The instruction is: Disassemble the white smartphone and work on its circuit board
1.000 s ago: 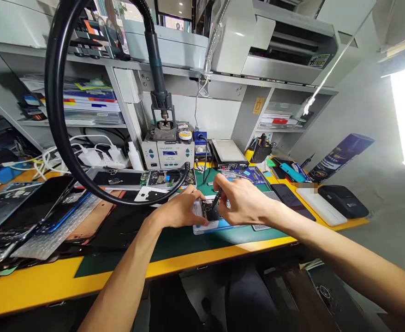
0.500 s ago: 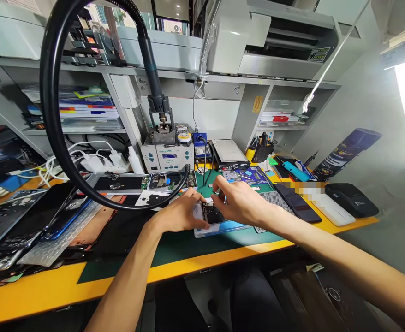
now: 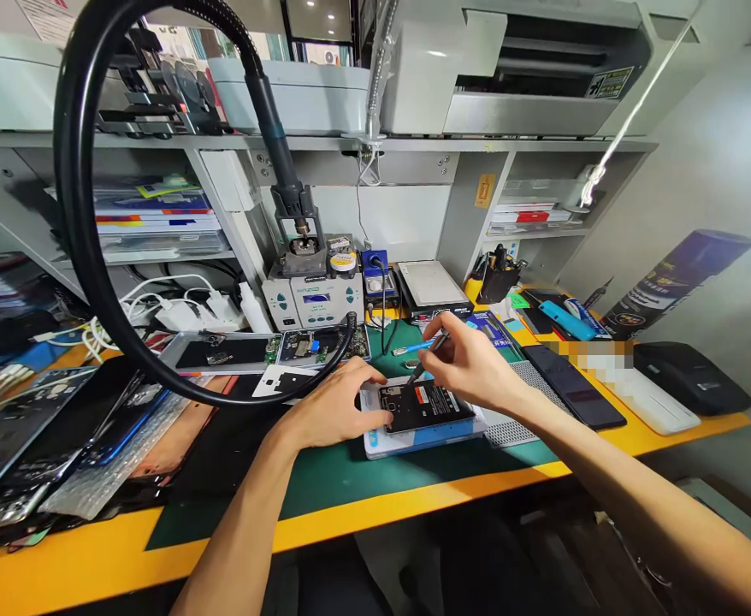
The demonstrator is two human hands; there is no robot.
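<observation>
An opened phone (image 3: 423, 405) with a black inside and a label on its battery lies on a white-and-blue box (image 3: 427, 441). My left hand (image 3: 337, 402) holds the phone's left end, thumb on the near side and fingers on the far side. Between the thumb and fingers of my right hand (image 3: 469, 355) is a slim dark pointed tool (image 3: 419, 371), slanting down; its exact kind is unclear. The tool's tip is at the phone's upper edge, and I cannot tell whether it touches. A blue-handled tool (image 3: 414, 346) lies just beyond.
A black hose (image 3: 68, 171) loops over the left side, down to a soldering station (image 3: 321, 299). Stacked phones and parts (image 3: 61, 419) crowd the left. A dark phone (image 3: 574, 385) and perforated plate (image 3: 517, 402) lie right, near a spray can (image 3: 677, 282).
My right hand has drawn up and right, uncovering the phone's label and showing the slim tool in its fingers. My left hand stays at the phone's left end. The view has shifted slightly.
</observation>
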